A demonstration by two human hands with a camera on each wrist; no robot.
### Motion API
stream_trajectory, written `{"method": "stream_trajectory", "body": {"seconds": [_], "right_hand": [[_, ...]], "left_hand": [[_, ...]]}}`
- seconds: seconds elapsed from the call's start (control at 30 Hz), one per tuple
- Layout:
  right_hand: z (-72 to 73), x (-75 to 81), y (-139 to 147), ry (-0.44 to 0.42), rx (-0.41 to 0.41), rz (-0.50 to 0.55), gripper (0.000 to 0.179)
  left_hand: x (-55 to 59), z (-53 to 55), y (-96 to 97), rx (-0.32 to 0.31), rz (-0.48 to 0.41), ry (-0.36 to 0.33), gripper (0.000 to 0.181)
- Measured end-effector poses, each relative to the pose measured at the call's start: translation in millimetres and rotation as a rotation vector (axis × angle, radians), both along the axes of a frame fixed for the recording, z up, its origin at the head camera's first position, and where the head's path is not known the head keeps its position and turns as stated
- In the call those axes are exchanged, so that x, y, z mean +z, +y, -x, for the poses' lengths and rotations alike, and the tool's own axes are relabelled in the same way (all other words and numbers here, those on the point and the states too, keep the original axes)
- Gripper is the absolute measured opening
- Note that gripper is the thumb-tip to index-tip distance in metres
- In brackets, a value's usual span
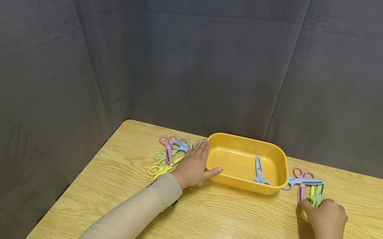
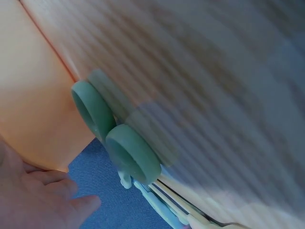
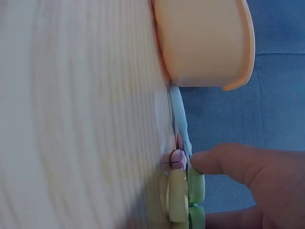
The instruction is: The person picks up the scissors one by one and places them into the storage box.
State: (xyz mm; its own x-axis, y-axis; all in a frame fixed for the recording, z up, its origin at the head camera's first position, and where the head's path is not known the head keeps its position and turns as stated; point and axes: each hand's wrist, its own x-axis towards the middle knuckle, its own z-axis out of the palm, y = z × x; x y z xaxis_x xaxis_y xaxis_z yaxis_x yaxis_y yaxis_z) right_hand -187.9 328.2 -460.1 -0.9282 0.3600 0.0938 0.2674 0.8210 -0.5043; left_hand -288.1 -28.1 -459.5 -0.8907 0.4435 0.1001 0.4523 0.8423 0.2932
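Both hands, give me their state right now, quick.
Left hand: open, resting against the yellow rectangular plastic tub.
Right hand: closed, pinching green plastic scissors by the handles.

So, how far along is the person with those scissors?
Early, I'd guess, if everything goes into the yellow tray: one blue pair already lies inside. The right hand pinches the green scissors; the left hand rests on the tray. Still to go, apparently: the scissors pile left of the tray and other pairs near the right hand.
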Motion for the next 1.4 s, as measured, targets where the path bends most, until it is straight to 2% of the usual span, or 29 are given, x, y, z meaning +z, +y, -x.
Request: {"method": "stream_trajectory", "body": {"seconds": [0.63, 0.87, 1.17, 1.4], "right_hand": [[-1.1, -2.1, 6, -0.019, -0.012, 0.034, 0.046], [-1.5, 0.5, 9, -0.039, -0.037, 0.085, 0.047], [-1.6, 4.6, 16, -0.040, -0.043, 0.127, 0.067], [-3.7, 3.5, 17, -0.042, -0.060, 0.145, 0.069]], "left_hand": [[3.0, -3.1, -0.3, 0.001, 0.003, -0.017, 0.097], [1.8, -1.1, -0.3, -0.001, 0.007, -0.019, 0.098], [2.9, -1.9, -0.6, -0.006, 0.004, -0.004, 0.097], [2.5, -1.7, -0.5, -0.012, 0.003, 0.005, 0.097]]}}
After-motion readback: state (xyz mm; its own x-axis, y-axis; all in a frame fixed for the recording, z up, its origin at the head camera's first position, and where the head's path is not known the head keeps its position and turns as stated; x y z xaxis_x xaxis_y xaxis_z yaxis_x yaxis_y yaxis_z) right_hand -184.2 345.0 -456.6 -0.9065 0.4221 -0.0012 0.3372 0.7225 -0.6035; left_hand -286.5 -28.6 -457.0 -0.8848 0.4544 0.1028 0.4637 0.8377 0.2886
